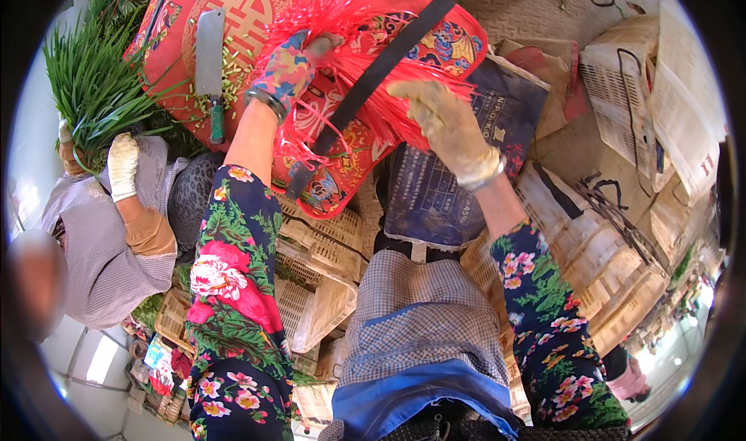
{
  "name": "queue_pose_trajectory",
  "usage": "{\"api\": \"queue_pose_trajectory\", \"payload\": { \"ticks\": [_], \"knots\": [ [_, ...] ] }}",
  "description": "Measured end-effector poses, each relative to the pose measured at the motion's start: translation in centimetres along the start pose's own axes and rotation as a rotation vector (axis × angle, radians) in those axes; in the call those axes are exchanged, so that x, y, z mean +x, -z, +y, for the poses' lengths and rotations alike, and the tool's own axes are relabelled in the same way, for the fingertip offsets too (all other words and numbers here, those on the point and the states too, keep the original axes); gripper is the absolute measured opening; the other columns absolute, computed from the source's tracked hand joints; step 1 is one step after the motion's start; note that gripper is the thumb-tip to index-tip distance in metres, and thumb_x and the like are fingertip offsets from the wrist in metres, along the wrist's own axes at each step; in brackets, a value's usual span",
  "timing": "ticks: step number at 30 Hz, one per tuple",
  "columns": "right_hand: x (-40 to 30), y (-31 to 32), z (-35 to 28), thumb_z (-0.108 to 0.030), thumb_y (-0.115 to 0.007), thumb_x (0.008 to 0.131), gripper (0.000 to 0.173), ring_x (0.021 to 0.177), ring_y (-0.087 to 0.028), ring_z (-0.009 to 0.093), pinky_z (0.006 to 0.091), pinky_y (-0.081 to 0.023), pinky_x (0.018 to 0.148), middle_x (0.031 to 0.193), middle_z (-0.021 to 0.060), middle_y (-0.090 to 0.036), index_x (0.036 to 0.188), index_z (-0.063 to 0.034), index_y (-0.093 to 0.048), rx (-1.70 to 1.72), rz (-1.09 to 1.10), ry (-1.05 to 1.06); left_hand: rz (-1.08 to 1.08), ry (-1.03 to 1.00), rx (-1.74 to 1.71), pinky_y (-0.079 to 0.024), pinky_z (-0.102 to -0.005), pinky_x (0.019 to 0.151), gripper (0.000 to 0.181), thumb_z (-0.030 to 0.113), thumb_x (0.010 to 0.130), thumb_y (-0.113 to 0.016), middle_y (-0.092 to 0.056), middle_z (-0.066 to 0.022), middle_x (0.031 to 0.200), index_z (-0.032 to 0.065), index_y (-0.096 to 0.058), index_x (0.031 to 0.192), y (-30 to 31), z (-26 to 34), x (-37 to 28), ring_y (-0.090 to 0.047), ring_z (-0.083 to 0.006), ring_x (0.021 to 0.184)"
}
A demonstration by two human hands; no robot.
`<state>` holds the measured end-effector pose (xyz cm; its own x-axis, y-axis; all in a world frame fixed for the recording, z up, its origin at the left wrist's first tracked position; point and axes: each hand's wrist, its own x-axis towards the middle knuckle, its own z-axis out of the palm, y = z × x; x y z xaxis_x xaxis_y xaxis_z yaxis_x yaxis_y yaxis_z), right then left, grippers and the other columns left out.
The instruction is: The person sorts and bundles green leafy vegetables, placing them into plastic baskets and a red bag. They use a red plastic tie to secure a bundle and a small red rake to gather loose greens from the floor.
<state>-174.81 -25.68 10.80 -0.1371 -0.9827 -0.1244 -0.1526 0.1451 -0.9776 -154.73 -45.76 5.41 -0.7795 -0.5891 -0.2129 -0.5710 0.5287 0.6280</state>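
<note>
My left hand [285, 71], in a camouflage-patterned glove, grips a bundle of shiny red plastic strands [326, 15] near its upper end. The strands fan out to the right, passing under a black strap [384, 74]. Over their loose ends hovers my right hand [446, 126] in a stained pale glove, fingers extended; whether it touches them is unclear. Beneath the bundle lies a red patterned surface [166, 82] with a gold round emblem. A cleaver [210, 53] with a green handle rests on it left of my left hand, among cut stem bits [236, 62].
At left a co-worker [111, 243] in pale gloves holds long green leaves [96, 85], probably chives. A dark blue printed sack [437, 190] lies before my knees. Plastic crates stand around me, including one below the red surface [326, 243] and one at right [618, 103].
</note>
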Motion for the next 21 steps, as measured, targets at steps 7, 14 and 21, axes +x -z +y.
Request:
{"api": "queue_pose_trajectory", "payload": {
  "ticks": [7, 14, 21],
  "knots": [
    [7.6, -2.5, 0.8, -0.011, -0.046, 0.084, 0.031, 0.103, -0.052, 0.036, 0.0411, -0.044, 0.084, 0.111, 0.0170, -0.053, 0.115, -0.0102, -0.052, -0.631, -0.160, -0.092, -0.062, 0.239, -0.184, -0.046, -0.0310, 0.081, 0.029, 0.009, 0.088, -0.046, -0.063, -0.0097, 0.100, 0.0120, -0.056, 0.115, 4.0, 4.4, -0.7, -0.059, -0.0247, 0.094],
    [5.9, -2.4, 2.1, -0.003, -0.055, 0.082, 0.018, 0.094, -0.056, 0.024, 0.0310, -0.045, 0.082, 0.097, 0.0112, -0.058, 0.098, -0.0031, -0.061, -0.294, 0.010, 0.164, -0.005, 0.417, -0.799, -0.045, -0.0269, 0.074, 0.020, 0.013, 0.089, -0.051, -0.065, -0.0064, 0.100, 0.0055, -0.059, 0.106, 4.6, 5.5, -1.0, -0.058, -0.0128, 0.087],
    [5.2, -5.4, -4.8, -0.029, -0.070, 0.078, 0.048, 0.063, -0.051, 0.008, 0.0216, -0.042, 0.051, 0.080, 0.0019, -0.056, 0.119, -0.0102, -0.051, 0.268, -0.308, -0.580, -0.124, 0.183, -1.029, -0.050, -0.0340, 0.062, 0.026, 0.002, 0.083, -0.050, -0.064, -0.0101, 0.103, 0.0024, -0.052, 0.109, 0.7, 2.8, -5.3, -0.063, -0.0236, 0.073]
  ]
}}
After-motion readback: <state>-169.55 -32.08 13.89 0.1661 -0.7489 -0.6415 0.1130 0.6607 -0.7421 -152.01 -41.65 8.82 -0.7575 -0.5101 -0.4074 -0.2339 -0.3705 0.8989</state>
